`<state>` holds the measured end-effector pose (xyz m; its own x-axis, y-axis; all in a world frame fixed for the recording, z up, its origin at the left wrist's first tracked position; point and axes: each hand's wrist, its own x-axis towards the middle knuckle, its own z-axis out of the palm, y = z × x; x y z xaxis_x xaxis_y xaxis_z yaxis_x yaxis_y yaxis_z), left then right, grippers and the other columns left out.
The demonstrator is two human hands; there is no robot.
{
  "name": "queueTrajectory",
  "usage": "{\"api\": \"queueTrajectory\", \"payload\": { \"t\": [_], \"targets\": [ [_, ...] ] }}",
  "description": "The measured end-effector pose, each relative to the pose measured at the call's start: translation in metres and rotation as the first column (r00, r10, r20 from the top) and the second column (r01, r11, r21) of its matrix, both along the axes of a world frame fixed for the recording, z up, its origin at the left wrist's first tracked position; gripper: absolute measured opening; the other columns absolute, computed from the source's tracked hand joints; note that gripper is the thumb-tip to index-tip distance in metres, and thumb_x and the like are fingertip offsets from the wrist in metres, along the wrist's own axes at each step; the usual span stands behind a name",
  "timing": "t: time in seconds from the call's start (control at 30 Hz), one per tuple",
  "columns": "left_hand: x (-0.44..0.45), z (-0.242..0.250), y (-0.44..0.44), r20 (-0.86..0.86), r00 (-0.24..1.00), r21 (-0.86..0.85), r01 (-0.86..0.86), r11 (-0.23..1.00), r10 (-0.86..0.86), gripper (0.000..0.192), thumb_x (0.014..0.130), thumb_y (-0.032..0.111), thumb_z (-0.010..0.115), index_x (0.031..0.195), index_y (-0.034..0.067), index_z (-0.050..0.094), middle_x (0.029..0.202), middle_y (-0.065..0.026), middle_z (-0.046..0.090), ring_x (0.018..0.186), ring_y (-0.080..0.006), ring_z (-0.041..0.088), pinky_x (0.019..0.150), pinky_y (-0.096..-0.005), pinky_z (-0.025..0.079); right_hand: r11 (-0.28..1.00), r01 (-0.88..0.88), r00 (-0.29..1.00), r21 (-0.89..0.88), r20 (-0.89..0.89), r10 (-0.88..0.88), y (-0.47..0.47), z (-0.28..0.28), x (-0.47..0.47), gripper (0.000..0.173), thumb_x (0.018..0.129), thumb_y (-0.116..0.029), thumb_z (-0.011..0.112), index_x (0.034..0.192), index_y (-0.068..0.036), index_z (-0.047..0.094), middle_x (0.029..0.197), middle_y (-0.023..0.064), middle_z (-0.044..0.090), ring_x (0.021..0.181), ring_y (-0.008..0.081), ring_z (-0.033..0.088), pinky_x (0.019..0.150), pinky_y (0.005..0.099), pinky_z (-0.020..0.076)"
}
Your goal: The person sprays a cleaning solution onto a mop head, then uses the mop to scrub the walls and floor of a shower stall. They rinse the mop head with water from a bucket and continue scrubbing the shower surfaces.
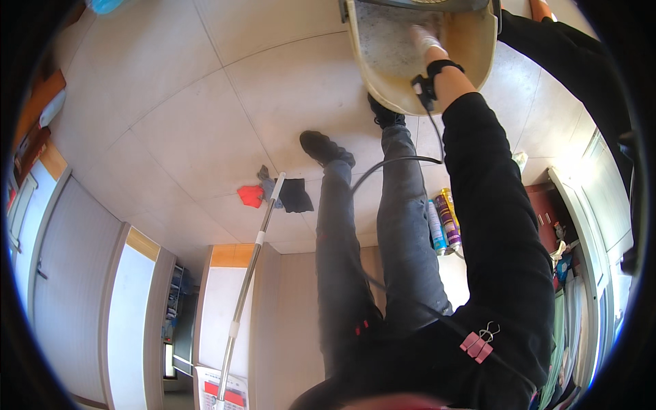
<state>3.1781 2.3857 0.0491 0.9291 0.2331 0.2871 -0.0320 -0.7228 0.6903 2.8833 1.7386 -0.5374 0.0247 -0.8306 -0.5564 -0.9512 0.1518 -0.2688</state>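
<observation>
At the top of the view stands a cream plastic bucket (371,84) with a dark grey upper part and cloudy, foamy liquid inside. My right hand (428,33) is down in it, blurred by motion, with something whitish about the wrist and palm. Whether the fingers hold anything cannot be made out. A black strap with a small device (424,92) is around that wrist, and a cable (394,160) runs from it. My left hand is out of view. One of my black shoes (387,111) stands against the bucket's side, the other (325,147) a little apart.
A steel pole (250,271) with white joints slants across the left. Near its tip, red (250,196), grey (266,182) and black (294,196) cloths lie on the tiled floor. Several spray cans (447,220) are by my leg. Black fabric (569,61) spans the upper right.
</observation>
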Motion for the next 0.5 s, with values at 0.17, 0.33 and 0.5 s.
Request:
{"api": "queueTrajectory", "payload": {
  "t": [0.17,0.33,0.5],
  "targets": [
    [0.010,-0.007,-0.028,-0.022,1.000,0.026,0.016,1.000,-0.016,0.044,0.093,0.016,0.060,0.125,-0.010,0.046,0.117,-0.0198,0.057,0.104,-0.0246,0.055,0.097,-0.0377,0.041,0.783,-0.498,0.836,0.372,0.446,0.320,0.040,0.007,0.026,0.047,0.096,-0.031,0.049,0.133,-0.003,0.053,0.130,0.0158,0.058,0.121,0.0325,0.054,0.104,0.0341,0.0393],
    [0.014,-0.002,-0.037,-0.028,0.999,0.024,0.019,1.000,-0.019,0.043,0.093,0.016,0.060,0.125,-0.010,0.046,0.116,-0.0196,0.058,0.103,-0.0245,0.055,0.095,-0.0376,0.042,0.845,-0.488,0.859,0.219,0.292,0.420,0.039,0.038,0.013,0.043,0.092,-0.038,0.053,0.123,-0.010,0.062,0.123,0.0147,0.062,0.117,0.0329,0.055,0.102,0.0366,0.0417],
    [0.018,0.004,-0.039,-0.028,0.999,0.054,0.024,0.998,-0.022,0.043,0.094,0.016,0.060,0.125,-0.010,0.046,0.114,-0.0194,0.059,0.101,-0.0244,0.056,0.094,-0.0374,0.043,0.767,-0.570,0.817,-0.295,-0.297,0.494,0.012,0.015,-0.002,0.052,0.092,-0.041,0.049,0.135,-0.012,0.051,0.135,0.0179,0.052,0.125,0.0353,0.048,0.104,0.0409,0.0400]
  ]
}}
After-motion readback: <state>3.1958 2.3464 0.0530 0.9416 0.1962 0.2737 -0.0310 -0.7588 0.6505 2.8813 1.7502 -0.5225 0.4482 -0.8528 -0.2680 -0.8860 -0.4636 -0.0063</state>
